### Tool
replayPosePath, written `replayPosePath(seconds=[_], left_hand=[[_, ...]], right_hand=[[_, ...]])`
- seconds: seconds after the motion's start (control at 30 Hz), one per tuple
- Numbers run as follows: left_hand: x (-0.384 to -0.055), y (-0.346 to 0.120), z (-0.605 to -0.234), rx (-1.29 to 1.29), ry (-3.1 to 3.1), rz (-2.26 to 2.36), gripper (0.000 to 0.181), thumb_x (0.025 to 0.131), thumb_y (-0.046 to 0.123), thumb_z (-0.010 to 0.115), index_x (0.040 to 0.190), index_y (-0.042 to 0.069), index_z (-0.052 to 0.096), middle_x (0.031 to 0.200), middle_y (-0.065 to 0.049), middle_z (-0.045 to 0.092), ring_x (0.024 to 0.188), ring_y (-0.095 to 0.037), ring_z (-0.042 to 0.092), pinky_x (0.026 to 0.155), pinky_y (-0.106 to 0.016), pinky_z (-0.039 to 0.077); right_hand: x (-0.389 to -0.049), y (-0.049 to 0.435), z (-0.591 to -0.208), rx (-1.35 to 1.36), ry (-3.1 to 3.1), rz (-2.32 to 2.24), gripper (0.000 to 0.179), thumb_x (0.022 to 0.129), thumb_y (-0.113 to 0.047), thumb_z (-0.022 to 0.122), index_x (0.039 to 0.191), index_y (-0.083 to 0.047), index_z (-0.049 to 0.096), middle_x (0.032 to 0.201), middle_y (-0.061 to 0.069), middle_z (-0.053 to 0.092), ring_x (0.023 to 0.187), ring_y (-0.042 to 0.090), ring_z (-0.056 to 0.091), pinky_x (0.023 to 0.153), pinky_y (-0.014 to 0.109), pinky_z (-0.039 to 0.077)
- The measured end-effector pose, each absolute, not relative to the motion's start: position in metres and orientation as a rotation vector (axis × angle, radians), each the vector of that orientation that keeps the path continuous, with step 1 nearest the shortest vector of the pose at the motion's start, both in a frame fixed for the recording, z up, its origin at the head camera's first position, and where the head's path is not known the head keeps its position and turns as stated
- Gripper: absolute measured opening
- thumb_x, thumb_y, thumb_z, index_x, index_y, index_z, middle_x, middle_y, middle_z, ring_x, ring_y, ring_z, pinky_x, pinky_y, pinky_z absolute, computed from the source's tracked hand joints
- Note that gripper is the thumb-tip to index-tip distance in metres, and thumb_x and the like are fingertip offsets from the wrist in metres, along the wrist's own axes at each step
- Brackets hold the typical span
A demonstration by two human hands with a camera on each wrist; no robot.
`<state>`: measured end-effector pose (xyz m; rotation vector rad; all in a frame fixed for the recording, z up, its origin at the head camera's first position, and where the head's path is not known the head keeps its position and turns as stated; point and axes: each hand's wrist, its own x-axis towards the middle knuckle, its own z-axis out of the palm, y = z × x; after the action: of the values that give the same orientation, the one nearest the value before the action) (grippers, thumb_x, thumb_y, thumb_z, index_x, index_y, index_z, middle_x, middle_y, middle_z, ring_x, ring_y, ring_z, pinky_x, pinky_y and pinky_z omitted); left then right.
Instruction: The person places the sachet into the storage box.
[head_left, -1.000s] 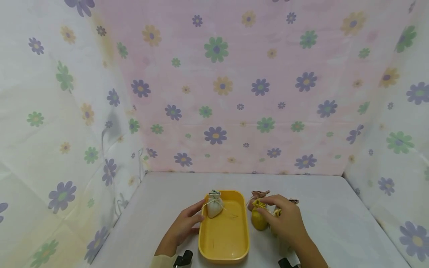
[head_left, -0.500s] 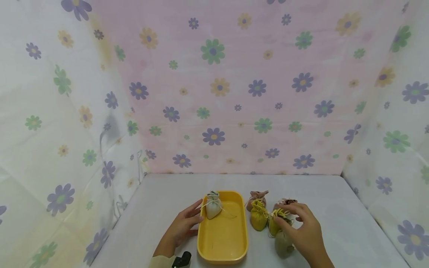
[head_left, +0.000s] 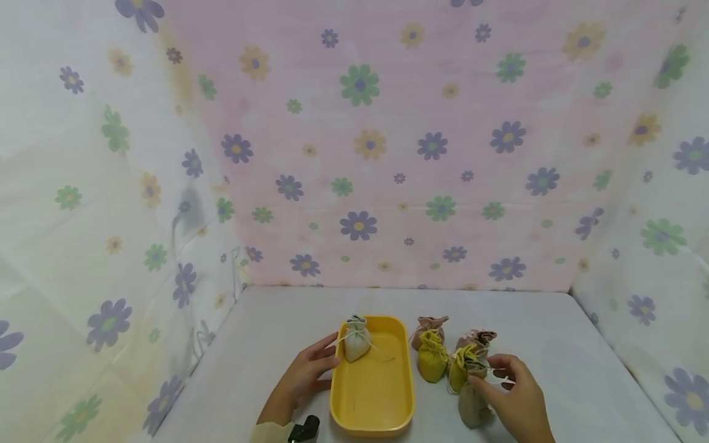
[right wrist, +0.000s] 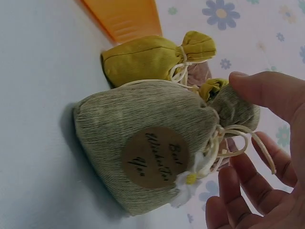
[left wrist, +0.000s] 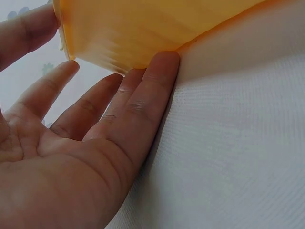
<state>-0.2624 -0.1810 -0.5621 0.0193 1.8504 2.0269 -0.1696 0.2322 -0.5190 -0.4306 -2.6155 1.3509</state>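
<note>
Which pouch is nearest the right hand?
Grey-green pouch with the round label, its gathered top at the right hand. The yellow pouches and pinkish pouches stand farther off; the pale pouch is farthest, in the tray.

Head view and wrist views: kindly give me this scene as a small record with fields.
tray: yellow, on the table
in tray: one pale pouch
right of tray: two yellow pouches, two pinkish pouches, one grey pouch
left hand: fingers touching tray's side
right hand: at grey pouch's top; grip unclear
grey pouch: round label "Best Wishes For You", white flower
</note>
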Motion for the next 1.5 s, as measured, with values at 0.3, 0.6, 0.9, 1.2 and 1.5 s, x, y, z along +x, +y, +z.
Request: replayPosePath(seconds=[0.3,0.6,0.9,1.2,1.5], left_hand=[[-0.262,-0.184,-0.564,-0.012,1.816,2.031,0.071,0.096,0.017,0.073,0.160,0.019,0.042,0.164,-0.028,0.033,0.139,-0.037,0.052,0.095,-0.054,0.060],[-0.264,-0.181,-0.562,-0.011,1.807,2.025,0.070,0.095,0.021,0.074,0.158,0.016,0.044,0.163,-0.022,0.038,0.138,-0.035,0.054,0.096,-0.052,0.060],[-0.263,-0.179,-0.560,-0.017,1.807,2.026,0.071,0.095,0.021,0.074,0.158,0.013,0.044,0.163,-0.020,0.040,0.137,-0.033,0.056,0.096,-0.051,0.060],[-0.264,-0.181,-0.559,-0.013,1.826,2.023,0.071,0.095,0.021,0.073,0.159,0.013,0.043,0.164,-0.022,0.038,0.136,-0.033,0.056,0.096,-0.051,0.060],[-0.265,-0.181,-0.565,-0.030,1.803,2.034,0.071,0.095,0.021,0.074,0.158,0.012,0.043,0.164,-0.021,0.038,0.136,-0.034,0.056,0.096,-0.052,0.060]], right_hand=[[-0.175,0.234,-0.532,-0.518,-2.642,1.405,0.084,0.076,-0.055,0.088,0.132,-0.003,0.054,0.124,0.017,0.064,0.108,0.030,0.060,0.083,0.035,0.052],[-0.177,0.237,-0.545,-0.609,-2.635,1.447,0.089,0.071,-0.065,0.087,0.125,0.000,0.061,0.112,0.016,0.067,0.099,0.030,0.066,0.075,0.035,0.060],[-0.175,0.234,-0.544,-0.675,-2.636,1.450,0.086,0.070,-0.068,0.086,0.118,0.002,0.071,0.118,0.025,0.072,0.103,0.042,0.069,0.076,0.047,0.062],[-0.173,0.231,-0.544,-0.636,-2.565,1.390,0.064,0.074,-0.056,0.089,0.107,-0.002,0.077,0.105,0.014,0.078,0.102,0.039,0.070,0.083,0.053,0.061],[-0.169,0.228,-0.541,-0.641,-2.525,1.376,0.062,0.073,-0.056,0.090,0.102,-0.003,0.079,0.097,0.010,0.079,0.101,0.039,0.071,0.086,0.055,0.060]])
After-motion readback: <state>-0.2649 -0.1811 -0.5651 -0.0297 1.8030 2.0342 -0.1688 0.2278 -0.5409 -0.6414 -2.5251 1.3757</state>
